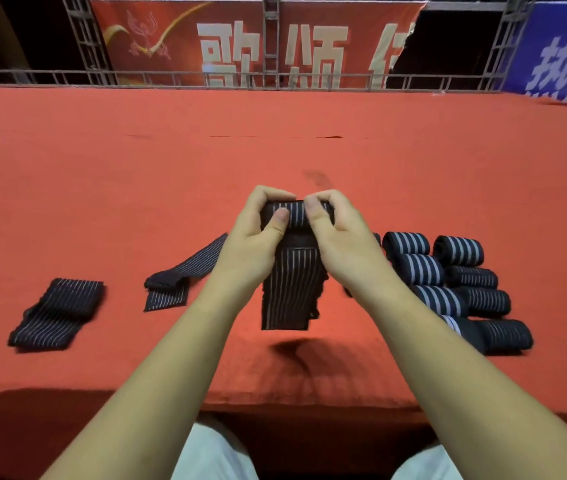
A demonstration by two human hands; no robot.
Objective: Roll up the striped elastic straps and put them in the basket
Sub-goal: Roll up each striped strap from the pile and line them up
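I see both grips clamped on the striped strap [295,216]: left hand [258,233] and right hand [335,237] pinch its rolled top, tail dangling over the desk [275,150] near the front edge. Rolled straps [448,278] crowd the right, loose straps [57,313] lie left; open cloth beyond.

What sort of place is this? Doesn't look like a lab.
Likely an event stage or hall: a red banner with large Chinese characters, metal truss framing behind, and a long surface covered in red cloth.
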